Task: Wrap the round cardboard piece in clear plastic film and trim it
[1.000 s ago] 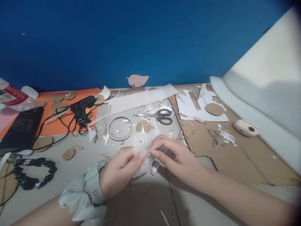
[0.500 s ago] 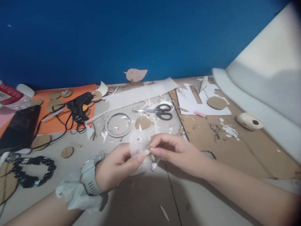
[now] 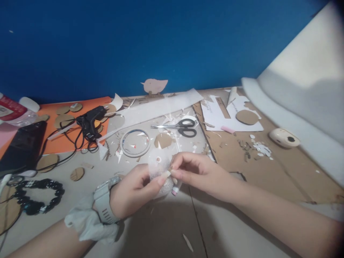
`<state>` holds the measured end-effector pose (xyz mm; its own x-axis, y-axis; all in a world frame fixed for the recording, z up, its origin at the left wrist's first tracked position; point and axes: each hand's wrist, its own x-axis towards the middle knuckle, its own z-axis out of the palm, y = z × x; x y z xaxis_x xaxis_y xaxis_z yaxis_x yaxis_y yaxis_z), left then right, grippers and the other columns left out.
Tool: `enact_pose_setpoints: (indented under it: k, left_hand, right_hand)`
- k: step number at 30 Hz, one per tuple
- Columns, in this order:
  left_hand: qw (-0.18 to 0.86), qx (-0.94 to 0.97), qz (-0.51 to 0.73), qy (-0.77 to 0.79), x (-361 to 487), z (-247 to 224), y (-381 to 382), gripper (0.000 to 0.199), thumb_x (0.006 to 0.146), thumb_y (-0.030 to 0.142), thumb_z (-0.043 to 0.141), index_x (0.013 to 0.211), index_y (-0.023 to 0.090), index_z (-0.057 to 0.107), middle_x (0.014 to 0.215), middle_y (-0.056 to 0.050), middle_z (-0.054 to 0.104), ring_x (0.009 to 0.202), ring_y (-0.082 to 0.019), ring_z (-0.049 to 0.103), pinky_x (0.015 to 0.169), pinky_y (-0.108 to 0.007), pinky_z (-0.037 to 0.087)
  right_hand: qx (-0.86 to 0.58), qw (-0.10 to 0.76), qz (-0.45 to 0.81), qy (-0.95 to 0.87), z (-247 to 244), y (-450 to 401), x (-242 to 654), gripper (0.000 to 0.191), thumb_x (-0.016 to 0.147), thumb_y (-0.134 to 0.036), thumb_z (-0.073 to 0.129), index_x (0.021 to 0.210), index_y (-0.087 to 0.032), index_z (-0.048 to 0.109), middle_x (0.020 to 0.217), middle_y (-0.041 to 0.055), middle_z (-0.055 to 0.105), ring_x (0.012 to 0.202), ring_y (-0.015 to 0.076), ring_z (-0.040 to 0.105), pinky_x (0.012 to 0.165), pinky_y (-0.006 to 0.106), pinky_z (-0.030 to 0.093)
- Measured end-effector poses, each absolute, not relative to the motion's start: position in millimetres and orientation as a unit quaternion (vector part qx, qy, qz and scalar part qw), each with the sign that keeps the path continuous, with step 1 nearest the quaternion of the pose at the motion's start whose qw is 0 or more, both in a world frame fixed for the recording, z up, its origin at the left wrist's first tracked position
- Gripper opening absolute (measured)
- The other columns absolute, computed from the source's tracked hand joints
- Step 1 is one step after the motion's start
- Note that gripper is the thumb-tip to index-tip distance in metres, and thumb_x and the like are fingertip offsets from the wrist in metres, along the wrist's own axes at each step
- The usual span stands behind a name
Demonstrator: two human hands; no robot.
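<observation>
My left hand (image 3: 137, 190) is closed on a white rounded cutout (image 3: 156, 157) with a speckled lower part and a small ringed dot like an eye. Its thumb presses the cutout's right edge. At that same edge, the thumb and forefinger of my right hand (image 3: 199, 173) pinch together over a small tan piece, mostly hidden by the fingertips. Just below these fingers a short white stick with a pink end (image 3: 175, 190) shows; what it belongs to I cannot make out. Beyond the hands lie black-handled scissors (image 3: 180, 127), a roll of tape (image 3: 135, 143) and a cardboard disc (image 3: 163, 141).
To the left are a black glue gun (image 3: 91, 122) on orange paper (image 3: 53, 143), a phone (image 3: 24, 147) and a beaded bracelet (image 3: 57, 193). A pink bird cutout (image 3: 156, 86) stands by the blue wall. On the right cardboard (image 3: 274, 179) sit white discs (image 3: 262, 148) and a cream-coloured device (image 3: 284, 138).
Both hands stay almost in place, still at the cutout's right edge. My right fingertips have shifted very slightly over the small tan piece.
</observation>
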<state>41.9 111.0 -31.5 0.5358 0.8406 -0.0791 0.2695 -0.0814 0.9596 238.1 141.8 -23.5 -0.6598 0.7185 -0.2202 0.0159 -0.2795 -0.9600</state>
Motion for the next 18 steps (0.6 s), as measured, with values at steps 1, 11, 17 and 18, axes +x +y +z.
enact_pose_setpoints:
  k: [1,11,17,18]
  left_hand:
    - [0.538,0.692,0.261,0.404,42.4,-31.1,111.4,0.032,0.092,0.036,0.038,0.085,0.017,0.063,0.079,-0.001,0.064,0.073,-0.013,0.057,0.069,-0.021,0.045]
    - [0.483,0.727,0.255,0.415,43.6,-32.3,110.9,0.033,0.092,0.033,0.037,0.081,0.014,0.062,0.074,-0.001,0.060,0.068,-0.013,0.053,0.064,-0.021,0.043]
    - [0.480,0.736,0.269,0.394,46.4,-31.9,110.2,0.027,0.092,0.027,0.038,0.089,0.016,0.062,0.083,-0.002,0.065,0.080,-0.015,0.058,0.075,-0.023,0.045]
    - [0.478,0.737,0.273,0.393,46.9,-31.6,110.1,0.026,0.092,0.026,0.038,0.091,0.016,0.062,0.087,-0.002,0.066,0.084,-0.016,0.058,0.077,-0.023,0.045]
  right_hand:
    - [-0.332,0.239,0.728,-0.550,-23.8,142.0,238.1,0.010,0.082,-0.023,0.061,0.077,-0.016,0.056,0.073,-0.0026,0.056,0.069,0.0083,0.055,0.065,0.021,0.050]
    - [-0.333,0.235,0.716,-0.567,-26.6,140.1,238.6,0.013,0.083,-0.028,0.060,0.080,-0.018,0.053,0.077,-0.0028,0.053,0.069,0.0083,0.055,0.064,0.022,0.049]
    - [-0.349,0.264,0.609,-0.662,-26.4,133.3,239.9,0.009,0.084,-0.024,0.058,0.088,-0.022,0.051,0.083,-0.0027,0.053,0.077,0.0099,0.054,0.071,0.023,0.046]
    - [-0.353,0.270,0.586,-0.678,-25.5,132.6,239.6,0.008,0.083,-0.022,0.058,0.089,-0.022,0.052,0.083,-0.0027,0.054,0.079,0.0096,0.053,0.072,0.022,0.045]
